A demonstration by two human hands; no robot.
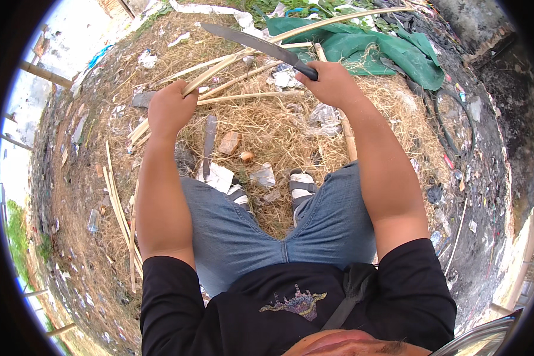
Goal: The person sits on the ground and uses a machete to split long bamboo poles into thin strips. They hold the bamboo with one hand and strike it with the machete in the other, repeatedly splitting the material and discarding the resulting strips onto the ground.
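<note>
My left hand is closed round the near end of a long pale bamboo strip, which slants up and away to the far right. In my right hand is the black handle of a large knife. Its long dark blade points to the far left and crosses the strip; whether the edge touches it, I cannot tell. More split bamboo strips lie on the straw beneath and beyond my hands. A second flat dark blade lies on the ground between my legs, by a white paper scrap.
A bamboo pole runs along the ground beside my right knee. Crumpled green sheeting lies at the far right. More strips rest at my left. Brick pieces and litter dot the straw. A dark wall stands to the right.
</note>
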